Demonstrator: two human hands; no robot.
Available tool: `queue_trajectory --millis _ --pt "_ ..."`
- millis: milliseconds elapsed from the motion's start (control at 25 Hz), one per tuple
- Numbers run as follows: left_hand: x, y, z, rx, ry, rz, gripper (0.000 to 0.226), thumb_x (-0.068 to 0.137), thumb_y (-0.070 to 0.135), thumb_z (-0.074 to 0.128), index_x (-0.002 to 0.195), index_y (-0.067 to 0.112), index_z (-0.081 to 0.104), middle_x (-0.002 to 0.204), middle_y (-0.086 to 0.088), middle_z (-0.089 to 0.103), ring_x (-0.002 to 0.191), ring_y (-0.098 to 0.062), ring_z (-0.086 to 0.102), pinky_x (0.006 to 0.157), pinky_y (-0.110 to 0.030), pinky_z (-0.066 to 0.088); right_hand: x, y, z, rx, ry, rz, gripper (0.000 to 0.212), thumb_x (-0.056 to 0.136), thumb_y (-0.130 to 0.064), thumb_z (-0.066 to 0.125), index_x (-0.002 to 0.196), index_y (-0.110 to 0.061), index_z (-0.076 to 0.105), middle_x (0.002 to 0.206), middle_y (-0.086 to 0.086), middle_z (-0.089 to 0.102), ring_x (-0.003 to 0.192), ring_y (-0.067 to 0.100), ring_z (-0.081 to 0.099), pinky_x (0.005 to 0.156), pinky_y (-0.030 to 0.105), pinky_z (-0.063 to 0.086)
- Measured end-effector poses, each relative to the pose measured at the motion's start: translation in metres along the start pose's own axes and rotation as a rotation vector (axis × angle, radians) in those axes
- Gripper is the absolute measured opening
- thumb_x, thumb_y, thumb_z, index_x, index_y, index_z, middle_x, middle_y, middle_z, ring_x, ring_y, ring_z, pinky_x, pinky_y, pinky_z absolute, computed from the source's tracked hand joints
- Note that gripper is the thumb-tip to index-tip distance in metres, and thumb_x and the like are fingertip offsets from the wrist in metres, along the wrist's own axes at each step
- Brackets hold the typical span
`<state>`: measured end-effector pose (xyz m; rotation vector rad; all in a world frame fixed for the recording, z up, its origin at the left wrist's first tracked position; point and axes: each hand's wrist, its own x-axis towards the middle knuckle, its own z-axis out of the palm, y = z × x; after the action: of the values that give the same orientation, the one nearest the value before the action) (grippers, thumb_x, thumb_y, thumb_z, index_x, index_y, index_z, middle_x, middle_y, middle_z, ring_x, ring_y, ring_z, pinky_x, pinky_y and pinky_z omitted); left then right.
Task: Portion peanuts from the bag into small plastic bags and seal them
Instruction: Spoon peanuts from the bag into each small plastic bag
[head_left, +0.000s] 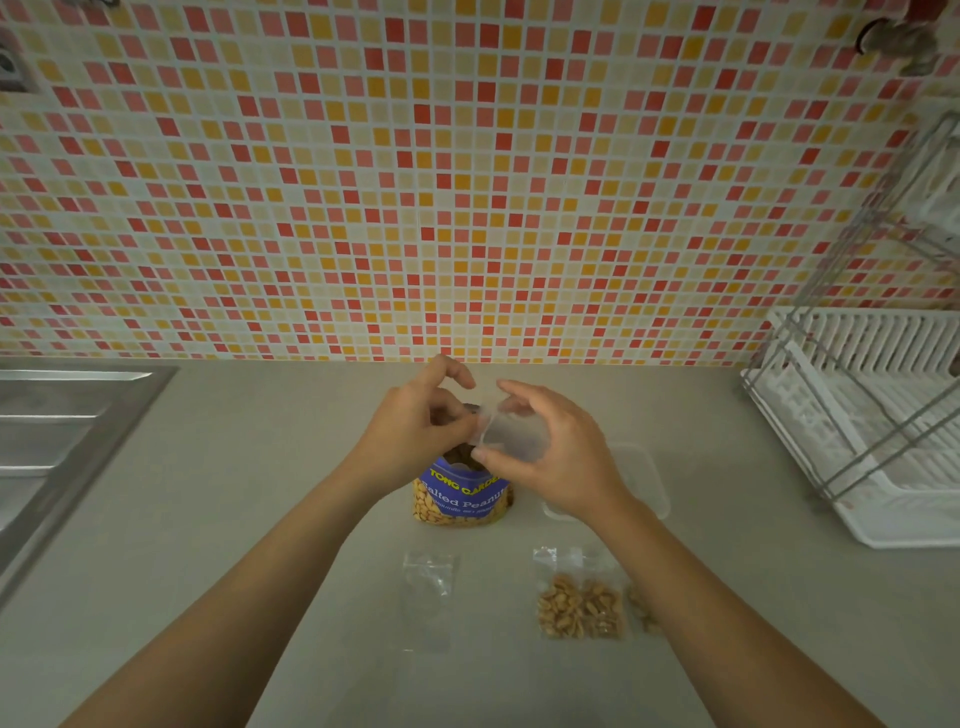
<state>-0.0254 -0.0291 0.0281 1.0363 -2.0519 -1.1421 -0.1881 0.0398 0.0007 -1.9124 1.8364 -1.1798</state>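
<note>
Clear small bag (511, 428): pinched by both hands above peanut bag (461, 493)
Left hand (415, 421): fingers gripping its edge
Right hand (556, 447): fingers curled around it
Filled bag (581, 605): nearer than peanut bag

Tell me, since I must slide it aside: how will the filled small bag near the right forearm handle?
The filled small bag lies flat, its peanuts spread thin, so it will likely slide rather than roll. Its clear film looks floppy and would probably sag when lifted by the empty top strip.

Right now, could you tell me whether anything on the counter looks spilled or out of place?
Nothing stands out. The peanut bag stands upright and open, one filled small bag lies flat with its nuts inside, and no loose peanuts show on the counter.
</note>
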Motion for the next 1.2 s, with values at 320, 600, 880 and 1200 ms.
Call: queue_trajectory --millis 320,600,880,1200 --pt "0.002 -0.012 -0.003 0.243 0.143 0.411 0.012 0.078 0.018 0.07 0.088 0.022 0.074 0.091 0.016 0.043 0.084 0.005 0.047 0.071 -0.004 0.037 0.002 -0.001 -0.008 0.234 -0.147 0.101 0.093 0.062 -0.046 0.081 0.138 -0.042 0.028 0.114 -0.02 0.06 0.108 -0.002 0.055 0.094 0.021 0.042" --pt "0.003 -0.011 -0.006 0.082 0.272 0.167 0.004 0.081 0.014 0.067 0.078 0.015 0.067 0.079 0.014 0.064 0.074 0.002 0.058 0.063 -0.007 0.045 0.0 0.008 -0.006 0.457 0.183 0.165 0.045 0.069 -0.031 0.075 0.108 -0.036 0.054 0.086 -0.009 0.063 0.081 0.007 0.065 0.072 0.018 0.05" --pt "0.003 -0.011 -0.005 -0.312 0.171 -0.16 0.015 0.085 0.008 0.06 0.095 0.017 0.067 0.085 -0.008 0.069 0.08 -0.016 0.064 0.068 -0.02 0.054 0.003 0.013 -0.007 0.522 0.241 0.241 0.048 0.076 -0.02 0.074 0.111 -0.04 0.047 0.071 -0.002 0.068 0.068 0.014 0.067 0.069 0.018 0.051" --pt "0.01 -0.012 -0.006 -0.089 0.24 -0.261 0.015 0.084 0.006 0.062 0.096 0.011 0.07 0.089 -0.007 0.067 0.082 -0.021 0.062 0.074 -0.029 0.054 0.001 0.017 0.002 0.524 0.142 0.218 0.053 0.088 -0.011 0.059 0.131 -0.03 0.035 0.101 -0.002 0.065 0.079 0.009 0.069 0.077 0.019 0.052"
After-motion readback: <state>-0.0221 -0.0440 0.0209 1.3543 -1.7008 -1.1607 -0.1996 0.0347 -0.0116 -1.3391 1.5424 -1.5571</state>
